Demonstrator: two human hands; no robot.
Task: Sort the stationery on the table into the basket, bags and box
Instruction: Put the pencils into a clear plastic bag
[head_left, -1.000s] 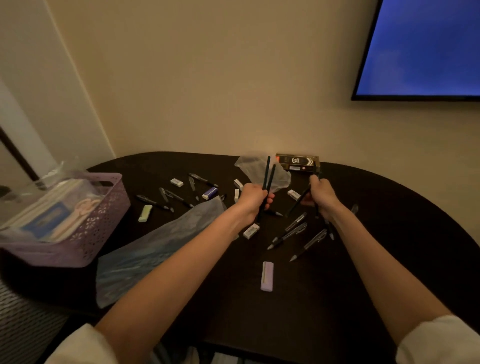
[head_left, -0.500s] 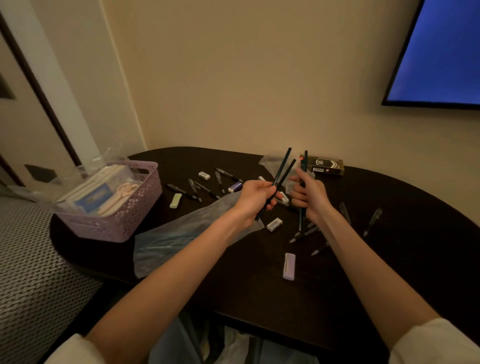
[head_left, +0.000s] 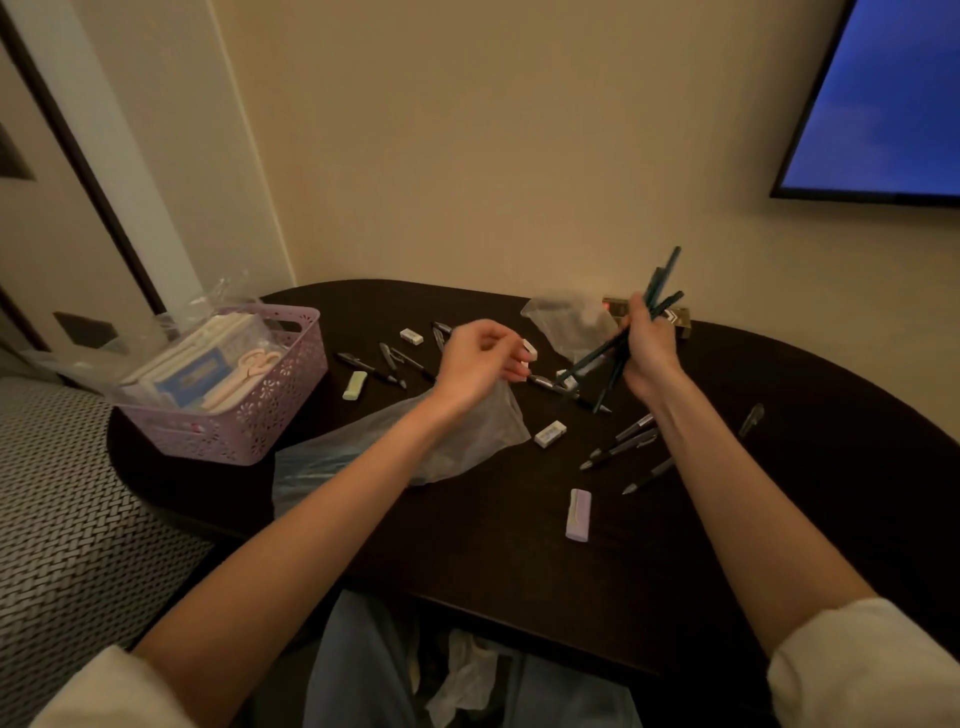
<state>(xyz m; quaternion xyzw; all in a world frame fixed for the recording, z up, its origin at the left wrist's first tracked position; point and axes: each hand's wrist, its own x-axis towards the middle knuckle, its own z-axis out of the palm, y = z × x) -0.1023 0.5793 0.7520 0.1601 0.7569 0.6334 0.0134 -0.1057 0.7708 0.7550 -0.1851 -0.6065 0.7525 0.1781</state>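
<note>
My right hand (head_left: 648, 347) grips a bunch of dark green pencils (head_left: 655, 291) above the table, their ends fanned out toward the wall. My left hand (head_left: 478, 364) hovers over a clear plastic bag (head_left: 467, 436) with fingers loosely curled and nothing in it. A second small clear bag (head_left: 571, 322) and a dark pencil box (head_left: 680, 314) lie at the back, behind my right hand. The purple basket (head_left: 270, 405) holding notebooks and scissors stands at the left edge. Pens (head_left: 623, 441), white erasers (head_left: 549, 434), a purple eraser (head_left: 578, 514) and a green eraser (head_left: 355, 385) lie scattered.
The dark oval table (head_left: 805, 519) runs to the wall at the back. A patterned surface (head_left: 67, 519) lies left of it. A screen (head_left: 883, 104) hangs at the upper right. More pens (head_left: 395, 361) lie between the basket and my left hand.
The pencils that my left hand held are now all in my right hand. My left hand has let go and moved left over the plastic bag.
</note>
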